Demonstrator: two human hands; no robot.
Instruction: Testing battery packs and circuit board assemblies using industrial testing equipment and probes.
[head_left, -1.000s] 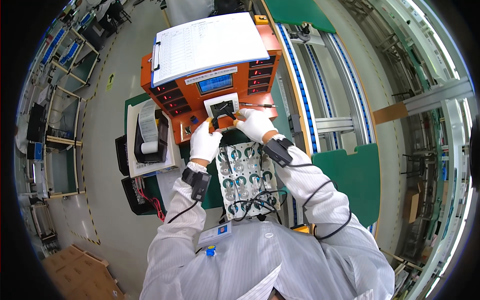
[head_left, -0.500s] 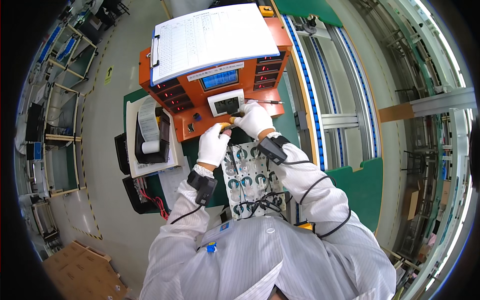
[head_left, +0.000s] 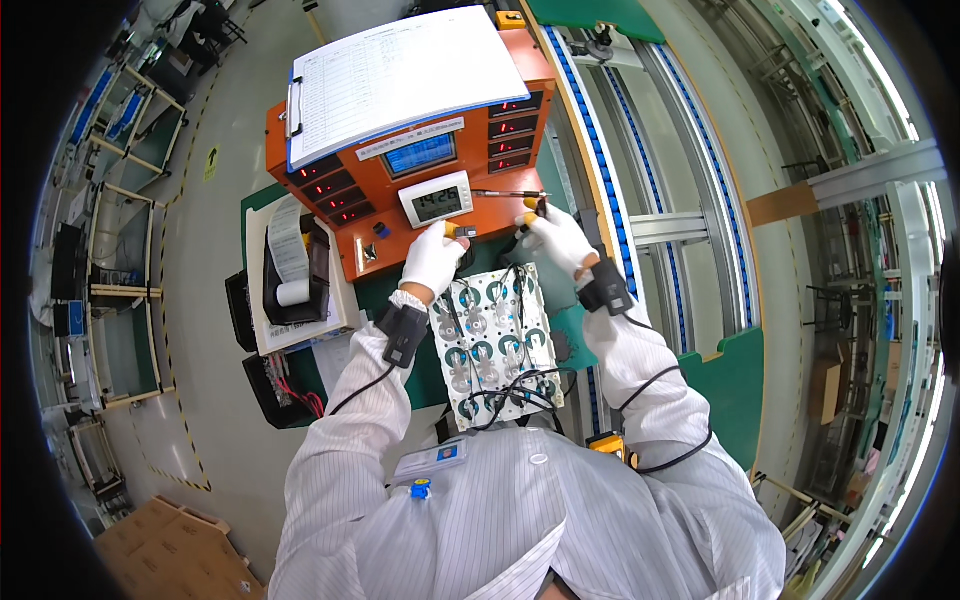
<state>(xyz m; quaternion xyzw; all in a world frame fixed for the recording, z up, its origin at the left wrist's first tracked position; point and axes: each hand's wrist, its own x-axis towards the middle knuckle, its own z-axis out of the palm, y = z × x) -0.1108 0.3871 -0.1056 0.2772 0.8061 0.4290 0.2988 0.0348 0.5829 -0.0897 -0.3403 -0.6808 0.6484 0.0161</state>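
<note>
The green table point(head_left: 426, 380) is mostly covered. On it stands an orange machine point(head_left: 375, 183), its top hidden by a clipboard point(head_left: 405, 85) with rows too fine to read. A white tray point(head_left: 533, 303) lies nearer, cables heaped on its near end. A white clock point(head_left: 437, 200) shows large dark digits. The hands are apart: the left hand point(head_left: 432, 262) pinches a small black piece point(head_left: 466, 232) between clock and tray; the right hand point(head_left: 560, 240) grips a dark item point(head_left: 541, 208), its shape unclear.
</note>
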